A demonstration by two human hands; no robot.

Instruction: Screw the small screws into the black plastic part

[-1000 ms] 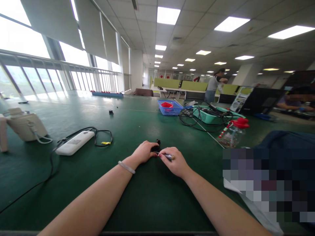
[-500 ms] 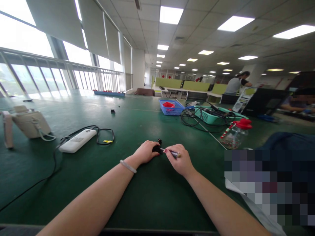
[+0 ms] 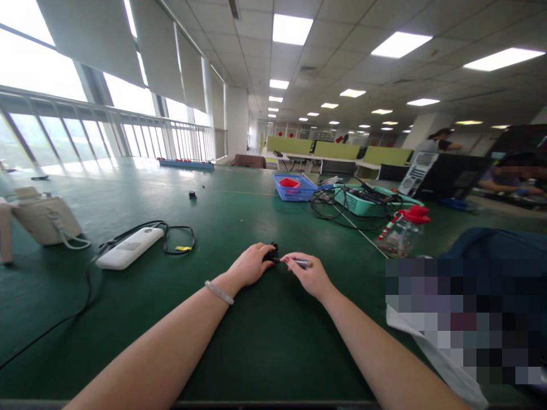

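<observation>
My left hand [image 3: 253, 263] is closed around a small black part [image 3: 272, 254], holding it down on the green table [image 3: 265, 347]. The fingers cover much of that part, so its exact kind cannot be made out. My right hand [image 3: 311, 275] grips a slim screwdriver [image 3: 303, 263] with a silvery-purple handle, lying nearly level. Its thin shaft points left and its tip meets the black part close to my left fingertips.
To the left lie a white power bank [image 3: 130, 248], a black cable [image 3: 88, 285] and a beige bag [image 3: 47, 217]. Further off are a blue basket [image 3: 294, 192], a teal basket [image 3: 359, 202] with cables, and a red-capped bottle [image 3: 404, 236]. Dark cloth [image 3: 491, 245] lies right.
The view has shifted slightly. The screwdriver has turned to lie more level, and my right hand has changed its angle around the handle. My left hand stays on the black part.
</observation>
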